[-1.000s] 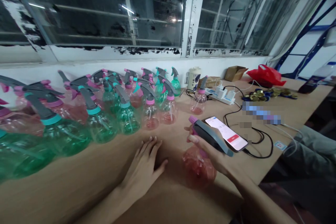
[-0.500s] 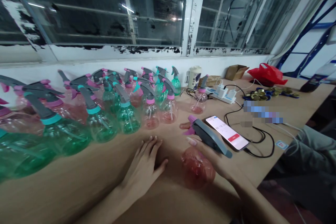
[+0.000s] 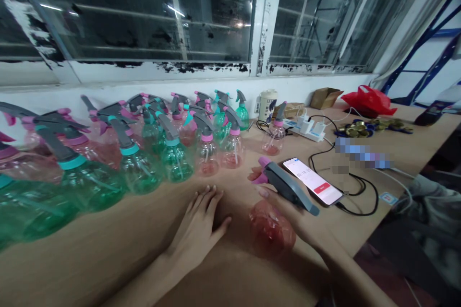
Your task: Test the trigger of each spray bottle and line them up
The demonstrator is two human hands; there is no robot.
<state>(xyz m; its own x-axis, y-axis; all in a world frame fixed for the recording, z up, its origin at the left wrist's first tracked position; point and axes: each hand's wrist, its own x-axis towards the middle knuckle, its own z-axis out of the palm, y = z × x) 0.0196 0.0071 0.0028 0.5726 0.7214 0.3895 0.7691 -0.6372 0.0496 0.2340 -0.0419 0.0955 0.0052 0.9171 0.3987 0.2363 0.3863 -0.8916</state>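
Observation:
A pink spray bottle point(image 3: 272, 230) with a grey and pink trigger head is held by my right hand point(image 3: 277, 201). My fingers wrap round its neck under the head, and the nozzle end points away from me; the neck itself is hidden. To its left, my left hand point(image 3: 203, 213) lies flat on the wooden table point(image 3: 144, 249), fingers stretched and holding nothing. Beyond that hand stand green spray bottles point(image 3: 176, 163) and pink spray bottles point(image 3: 233, 151) in a crowded group.
A lit phone point(image 3: 312, 182) with a cable lies right of my right hand. Behind it are a single pink spray bottle point(image 3: 273, 139), a power strip point(image 3: 304, 129), a cup point(image 3: 267, 105) and a red bag point(image 3: 369, 100). At the right edge, part of a seated person point(image 3: 432, 206) shows.
Both hands and the held spray bottle stay almost where they were. The view has shifted very slightly.

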